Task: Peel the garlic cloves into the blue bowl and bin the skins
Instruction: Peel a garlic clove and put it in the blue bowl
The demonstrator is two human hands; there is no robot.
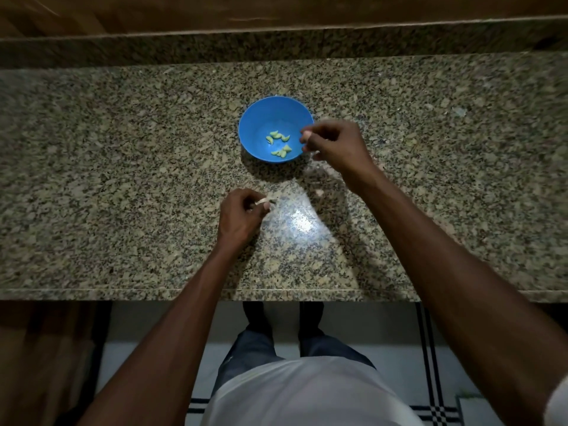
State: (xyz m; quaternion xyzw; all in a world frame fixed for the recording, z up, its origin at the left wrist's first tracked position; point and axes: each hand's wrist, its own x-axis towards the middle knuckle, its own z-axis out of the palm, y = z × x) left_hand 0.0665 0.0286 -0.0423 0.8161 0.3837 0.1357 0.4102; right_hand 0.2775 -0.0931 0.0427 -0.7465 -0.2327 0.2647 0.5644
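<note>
A: What can go wrong for you from here?

B: Your right hand (332,142) hovers at the near right rim of the bowl (255,118), fingers curled in a pinching grip. It is blurred, so I cannot tell whether it pinches a clove or nothing. If you let go this far out, a clove could hit the rim and bounce onto the tabletop (123,179).

A: And my left?

B: Your left hand (242,213) sits nearer you, well apart from the bowl, its grip closed on a pale scrap, skin (264,200) I would judge. It is light; a loose pinch drops it on the speckled stone, where it would be hard to spot. No bin is in view, so you would carry it some way.

A: How does the garlic look?

B: Seven or so peeled cloves (278,143) lie in the bowl's bottom, small, curved, pale yellow-green, in two loose clusters. A couple of pale bits (319,192) lie on the tabletop near your right forearm.
</note>
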